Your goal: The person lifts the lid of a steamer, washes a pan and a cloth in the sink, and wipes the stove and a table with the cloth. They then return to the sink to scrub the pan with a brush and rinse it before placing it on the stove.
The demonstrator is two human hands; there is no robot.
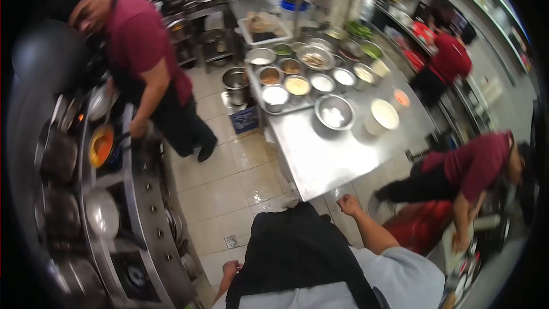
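My left hand [231,268] hangs low beside my black apron [294,252], over the tiled floor, its fingers curled in. Near the front corner of the steel table [337,160], my right hand [347,204] is raised with its fingers loosely closed. Nothing shows in either hand, and neither touches the table. On the table top stand an empty-looking steel bowl [334,113], a white tub [382,117] and a small container with orange contents [401,99]. Behind them are several steel containers of ingredients, among them one with white contents [275,96].
On the left, a person [146,51] holds a pan [103,146] with orange food at the stove [146,223]. Another person [469,166] bends over a counter at right, beside a red object [420,226]. A third person [449,60] stands farther back. A steel pot [235,86] stands left of the table.
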